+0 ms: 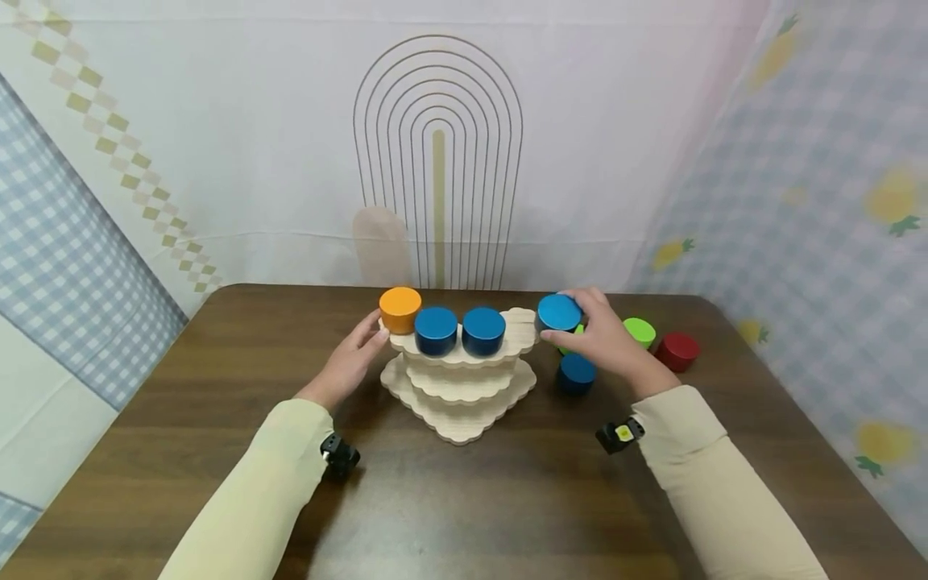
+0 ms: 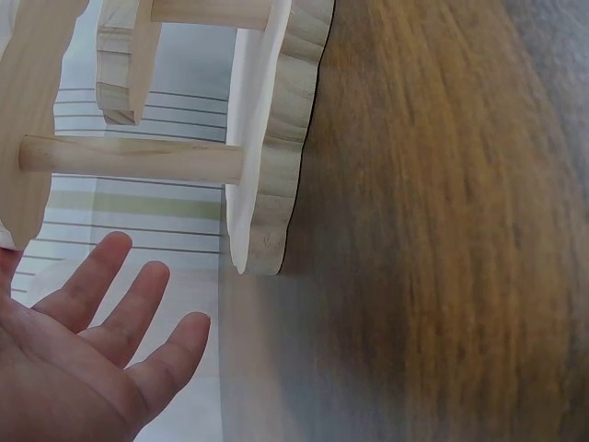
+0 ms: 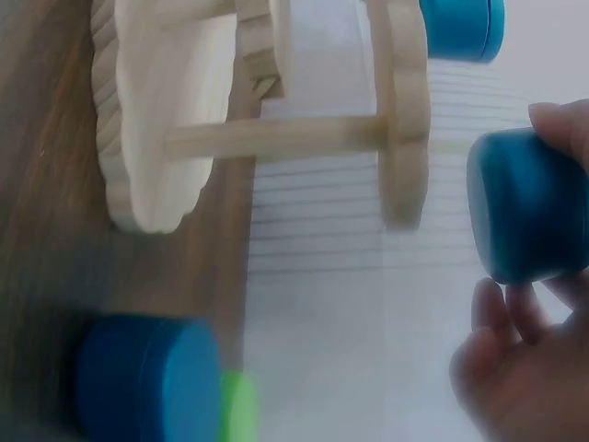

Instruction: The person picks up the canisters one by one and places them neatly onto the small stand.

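A tiered wooden stand (image 1: pixel 455 387) with scalloped edges stands on the table. On its top tier are an orange round tin (image 1: pixel 400 309) at the left end and two blue round tins (image 1: pixel 436 330). My left hand (image 1: pixel 351 358) touches the left end of that tier beside the orange tin. In the left wrist view three fingers (image 2: pixel 138 308) spread loosely below the tier; the index finger is mostly hidden. At the right end, my right hand (image 1: pixel 605 334) grips another blue tin (image 3: pixel 529 203) between thumb and fingers. This tin hangs above the table, just apart from the tier.
Right of the stand, a blue tin (image 1: pixel 576 374), a light green tin (image 1: pixel 640 331) and a red tin (image 1: pixel 678 352) sit on the brown table (image 1: pixel 449 515). Another green piece shows partly beneath my right hand. A white patterned cloth (image 1: pixel 580 161) hangs behind the table.
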A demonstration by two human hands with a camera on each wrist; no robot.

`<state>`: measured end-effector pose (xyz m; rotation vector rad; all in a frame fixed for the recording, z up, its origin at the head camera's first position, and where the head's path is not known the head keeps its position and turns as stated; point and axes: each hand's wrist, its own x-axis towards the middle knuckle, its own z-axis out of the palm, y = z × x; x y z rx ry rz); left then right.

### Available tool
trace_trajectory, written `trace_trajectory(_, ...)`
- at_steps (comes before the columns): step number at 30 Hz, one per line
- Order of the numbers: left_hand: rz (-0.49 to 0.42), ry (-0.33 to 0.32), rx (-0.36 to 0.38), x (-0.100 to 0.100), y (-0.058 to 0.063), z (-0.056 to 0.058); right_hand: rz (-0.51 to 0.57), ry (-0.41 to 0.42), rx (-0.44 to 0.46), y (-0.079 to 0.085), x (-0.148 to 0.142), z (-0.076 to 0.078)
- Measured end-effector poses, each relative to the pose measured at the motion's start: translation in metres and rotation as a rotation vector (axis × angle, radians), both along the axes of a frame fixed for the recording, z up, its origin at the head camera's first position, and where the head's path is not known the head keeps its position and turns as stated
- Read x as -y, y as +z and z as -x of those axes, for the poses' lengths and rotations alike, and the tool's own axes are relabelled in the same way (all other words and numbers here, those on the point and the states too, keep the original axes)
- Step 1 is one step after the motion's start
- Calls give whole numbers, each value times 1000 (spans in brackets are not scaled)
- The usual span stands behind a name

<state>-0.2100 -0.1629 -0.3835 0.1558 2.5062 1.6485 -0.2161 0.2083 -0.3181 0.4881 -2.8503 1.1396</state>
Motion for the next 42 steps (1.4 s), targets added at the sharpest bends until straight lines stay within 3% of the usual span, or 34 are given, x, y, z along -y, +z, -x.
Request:
trace_trajectory(21, -2, -5, -6, 1, -1, -1, -10, 76, 52, -1, 32, 14)
trace_trajectory(42, -3, -14, -14, -1, -1, -1, -19, 91, 64, -3, 32, 16)
